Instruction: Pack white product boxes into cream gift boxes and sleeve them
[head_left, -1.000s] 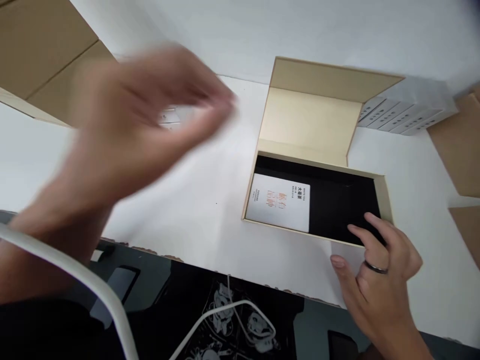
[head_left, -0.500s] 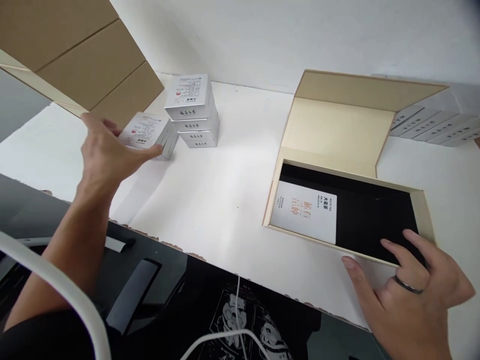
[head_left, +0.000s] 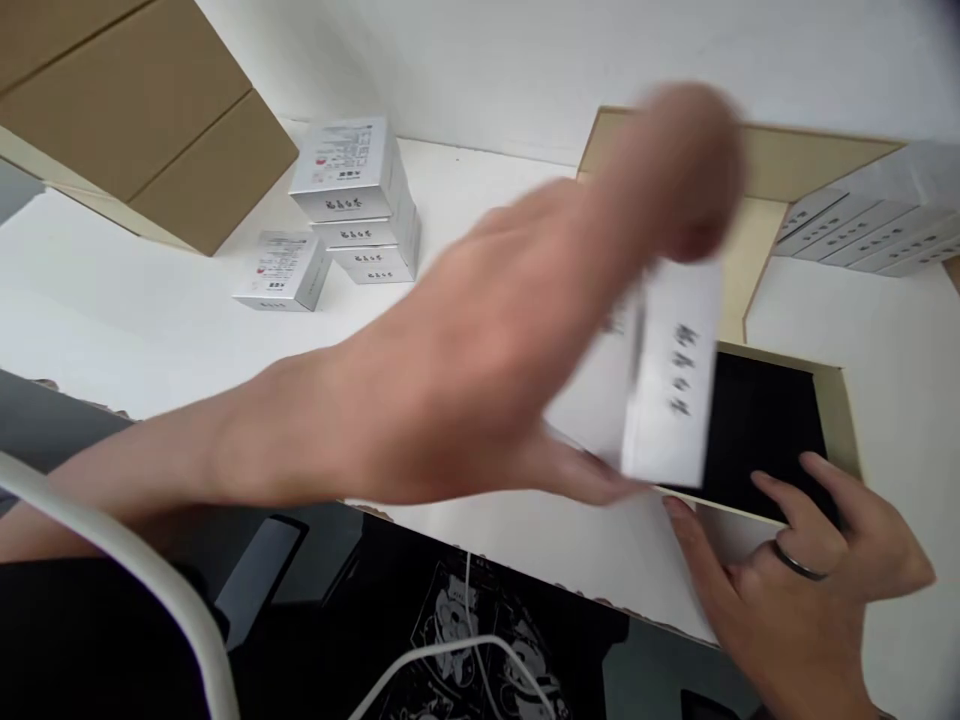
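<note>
My left hand (head_left: 465, 360), blurred by motion, is closed around a small white tea box (head_left: 671, 390), held tilted above the cream gift box (head_left: 838, 415). The gift box lies open with its lid raised at the back, and a black inner base (head_left: 769, 420) shows at its right end. The left hand and the held tea box cover its left part. At the near right corner my right hand (head_left: 817, 590) holds the gift box's front wall, fingers over the rim and thumb outside.
A stack of white tea boxes (head_left: 352, 205) stands at the left, with a single tea box (head_left: 281, 272) beside it. A brown folded cardboard lid (head_left: 165, 120) leans in at the upper left. More white boxes (head_left: 862, 235) line up behind the gift box. A white cable (head_left: 142, 580) loops in front.
My left hand has moved right from the left-hand boxes, carrying a white tea box over the gift box. One tea box stays where it picked from. My right hand keeps its place.
</note>
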